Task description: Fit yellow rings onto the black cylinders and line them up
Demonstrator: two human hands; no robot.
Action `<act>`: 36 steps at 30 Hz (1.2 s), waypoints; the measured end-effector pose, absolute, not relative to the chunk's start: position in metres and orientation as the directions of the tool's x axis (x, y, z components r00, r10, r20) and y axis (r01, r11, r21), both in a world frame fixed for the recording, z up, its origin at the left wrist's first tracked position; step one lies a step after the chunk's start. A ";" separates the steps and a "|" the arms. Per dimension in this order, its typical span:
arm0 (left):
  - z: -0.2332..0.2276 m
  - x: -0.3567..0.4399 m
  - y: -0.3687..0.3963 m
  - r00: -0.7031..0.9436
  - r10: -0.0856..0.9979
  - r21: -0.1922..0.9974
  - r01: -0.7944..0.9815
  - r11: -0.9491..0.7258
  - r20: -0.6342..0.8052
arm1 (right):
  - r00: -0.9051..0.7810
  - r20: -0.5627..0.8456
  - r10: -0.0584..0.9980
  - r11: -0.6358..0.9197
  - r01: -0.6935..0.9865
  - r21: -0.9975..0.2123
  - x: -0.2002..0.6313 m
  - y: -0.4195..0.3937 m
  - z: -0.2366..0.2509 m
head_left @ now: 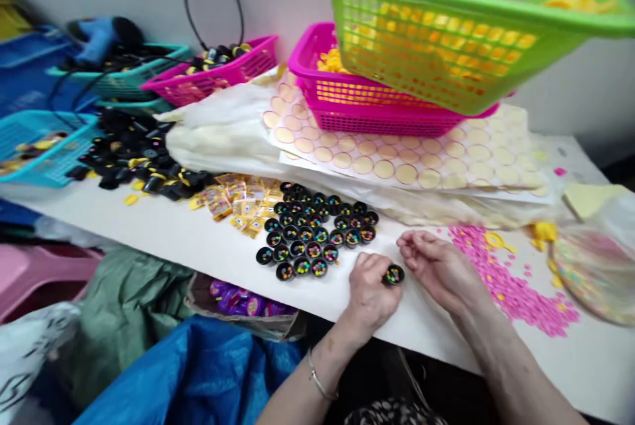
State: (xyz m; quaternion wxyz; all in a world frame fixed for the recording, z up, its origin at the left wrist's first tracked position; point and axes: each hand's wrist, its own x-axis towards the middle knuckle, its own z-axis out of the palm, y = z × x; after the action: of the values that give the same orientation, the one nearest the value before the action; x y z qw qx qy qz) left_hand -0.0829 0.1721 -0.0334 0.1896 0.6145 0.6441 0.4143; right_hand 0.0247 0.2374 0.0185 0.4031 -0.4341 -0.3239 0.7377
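Note:
My left hand (pixel 373 291) is closed around a small round black cup (pixel 394 274) with coloured beads inside, held near the table's front edge. Just right of it, my right hand (pixel 439 268) is raised over the white table, its fingers curled together; anything between them is hidden. Left of my hands stand several more black cups (pixel 305 233) in close rows, holding similar coloured beads. To the right of my right hand, small pink pieces (pixel 516 279) lie loose in a long spread, with a yellow ring-shaped piece (pixel 496 241) among them.
Small printed packets (pixel 241 203) and a heap of black parts (pixel 149 154) lie further left. Behind, sheets of round stickers (pixel 381 167) lie under a pink basket (pixel 397 117) and a green basket (pixel 471 8). A clear bag (pixel 595 260) rests at right. Below is a box of purple items (pixel 245 299).

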 end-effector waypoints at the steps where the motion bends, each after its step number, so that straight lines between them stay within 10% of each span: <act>1: -0.036 -0.083 0.172 -0.169 0.950 0.765 0.636 -0.097 0.261 | -0.347 -0.361 0.866 -0.436 -0.166 -0.885 0.019 0.243 0.024; 5: -0.042 -0.084 0.169 -0.154 0.953 0.778 0.618 -0.114 0.262 | -0.573 -0.184 0.799 0.011 0.321 -0.947 -0.016 0.263 0.045; 9: -0.044 -0.085 0.167 -0.126 0.954 0.769 0.624 -0.136 0.271 | -0.701 -0.154 0.696 0.277 0.460 -0.843 -0.056 0.280 0.055; 24: -0.049 -0.086 0.159 -0.023 0.976 0.748 0.646 -0.150 0.216 | -0.745 -0.306 0.593 0.304 0.559 -0.771 -0.122 0.291 0.045; 31: -0.050 -0.088 0.159 0.033 0.970 0.768 0.604 -0.211 0.241 | -0.896 -0.070 0.438 0.723 0.397 -0.565 -0.150 0.286 0.052; 36: -0.055 -0.086 0.160 0.051 0.946 0.758 0.585 -0.287 0.319 | -0.920 -0.152 0.361 0.852 0.392 -0.348 -0.162 0.285 0.048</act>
State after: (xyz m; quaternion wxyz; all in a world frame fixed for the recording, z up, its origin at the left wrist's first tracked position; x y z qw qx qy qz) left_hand -0.0865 0.1601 -0.0545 0.2209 0.6903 0.5547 0.4087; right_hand -0.1617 0.2851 0.0478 -0.0405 -0.1959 -0.9614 0.1891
